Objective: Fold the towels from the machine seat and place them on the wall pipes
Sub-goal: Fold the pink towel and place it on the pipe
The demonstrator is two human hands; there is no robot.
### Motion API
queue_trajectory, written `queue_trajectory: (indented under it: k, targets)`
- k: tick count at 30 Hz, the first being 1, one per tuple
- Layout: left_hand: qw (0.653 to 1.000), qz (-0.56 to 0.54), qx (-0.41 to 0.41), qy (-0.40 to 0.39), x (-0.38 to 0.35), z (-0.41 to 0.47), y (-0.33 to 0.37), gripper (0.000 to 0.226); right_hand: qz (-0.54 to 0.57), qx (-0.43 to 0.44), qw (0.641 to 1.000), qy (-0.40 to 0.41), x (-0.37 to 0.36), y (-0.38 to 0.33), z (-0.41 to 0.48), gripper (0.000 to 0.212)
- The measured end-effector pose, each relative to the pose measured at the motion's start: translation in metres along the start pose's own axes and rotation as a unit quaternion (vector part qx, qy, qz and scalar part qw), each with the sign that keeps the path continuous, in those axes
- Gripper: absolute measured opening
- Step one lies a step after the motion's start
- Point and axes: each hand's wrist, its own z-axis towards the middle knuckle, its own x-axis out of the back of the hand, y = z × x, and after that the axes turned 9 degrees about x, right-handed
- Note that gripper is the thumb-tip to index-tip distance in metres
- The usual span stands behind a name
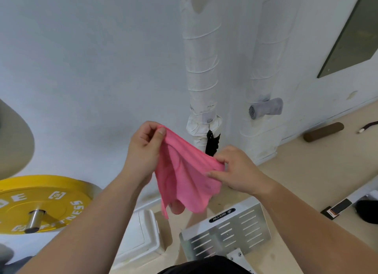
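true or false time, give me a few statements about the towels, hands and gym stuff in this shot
1. The left hand and the right hand both pinch the pink towel. True.
2. The pink towel lies neatly folded on the floor. False: it hangs loose in the air between the two hands.
3. A rolled grey towel sits against the right wall pipe. True.
4. The weight plate at the left is red. False: it is yellow with white lettering.
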Motion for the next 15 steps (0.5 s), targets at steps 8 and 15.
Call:
queue_trajectory:
  k: [8,15]
  targets:
    - [0.996,0.045,-0.002,0.076,0.040,0.042,-0.010,0.022,-0.206,0.054,0.976,0.036,0.046,0.027,0.008,0.041]
    - [0.999,0.012,0.018,0.039,0.038,0.052,-0.010,0.023,-0.062,-0.007,0.987,0.147,0.088,0.017,0.018,0.023]
